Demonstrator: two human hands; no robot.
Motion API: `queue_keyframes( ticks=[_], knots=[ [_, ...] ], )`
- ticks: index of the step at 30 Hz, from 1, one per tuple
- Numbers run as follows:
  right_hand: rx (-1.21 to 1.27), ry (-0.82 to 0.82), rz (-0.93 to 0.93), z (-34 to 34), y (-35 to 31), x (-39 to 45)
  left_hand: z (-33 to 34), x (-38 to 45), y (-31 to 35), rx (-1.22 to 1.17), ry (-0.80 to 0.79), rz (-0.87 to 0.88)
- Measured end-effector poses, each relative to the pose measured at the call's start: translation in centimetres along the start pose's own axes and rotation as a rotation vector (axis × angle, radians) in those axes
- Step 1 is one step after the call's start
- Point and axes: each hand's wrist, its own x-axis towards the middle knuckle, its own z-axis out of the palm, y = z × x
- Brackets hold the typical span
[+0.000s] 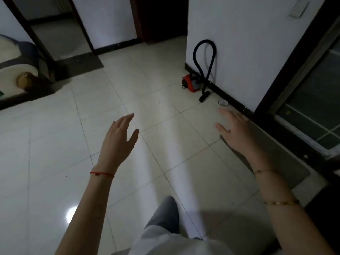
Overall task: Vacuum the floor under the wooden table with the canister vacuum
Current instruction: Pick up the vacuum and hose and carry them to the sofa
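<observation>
Floor: glossy pale square tiles (55,144) are spreading across the room, thin grey grout lines crossing them and a bright lamp glare sitting at lower left.
Wall: a smooth white wall (248,43) with a dark skirting board is rising at right, beside a dark-framed glass door (316,107).
Canister vacuum: a small boxy red and black canister vacuum (191,83) is sitting on the tiles against that wall, well ahead of both hands.
Hose: its black ribbed hose (204,52) is arching up in a tall loop against the wall.
Nozzle: a flat black floor nozzle (204,96) is resting on the tiles just beside the canister.
Dish: a small round pale dish (223,103) is lying near the nozzle.
Left hand: the left hand (117,138) is reaching forward, fingers loosely spread, holding nothing; a thin red string bracelet (102,173) is circling the wrist.
Right hand: the right hand (237,131) is stretching out flat and spread, also holding nothing.
Sofa: a rounded cream and dark sofa arm (16,70) is showing at far left.
</observation>
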Motion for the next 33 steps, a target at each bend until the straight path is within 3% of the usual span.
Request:
queue_keyframes(
  ticks=[7, 22, 33],
  knots=[
    [-0.001, -0.050, 0.033, 4.0, 1.8, 9.4, 3.9, 8.0, -4.0, -0.010, -0.010, -0.052],
    [0.016, 0.001, 0.102, 8.8, 1.1, 38.6, 7.5, 38.8, -12.2, -0.018, -0.059, 0.046],
    [0.018, 0.003, 0.118, 14.2, 5.3, 58.2, 13.6, 57.9, -17.9, 0.002, -0.095, 0.045]
  ],
)
